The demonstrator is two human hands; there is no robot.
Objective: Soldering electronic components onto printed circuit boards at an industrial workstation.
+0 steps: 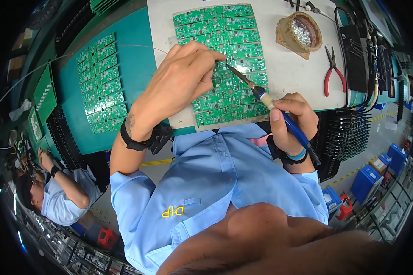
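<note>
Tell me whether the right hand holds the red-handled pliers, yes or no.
No: the right hand holds a blue soldering iron, while the red-handled pliers lie on the pale work surface.

Left lane: A strip of smooth teal tabletop is left between a narrow green circuit-board panel and a pale grey work sheet; it is crossed by a thin grey wire reaching the left hand.
Centre: The left side of a large green circuit-board panel is covered by that hand; its right side is crossed by a slanted, blue-handled soldering iron.
Right lane: Bare sheet is left between this panel and red-handled metal pliers, bounded by a tan round pot beyond and the right hand nearer.
Right edge: Passage is blocked by a black block-shaped holder.
</note>
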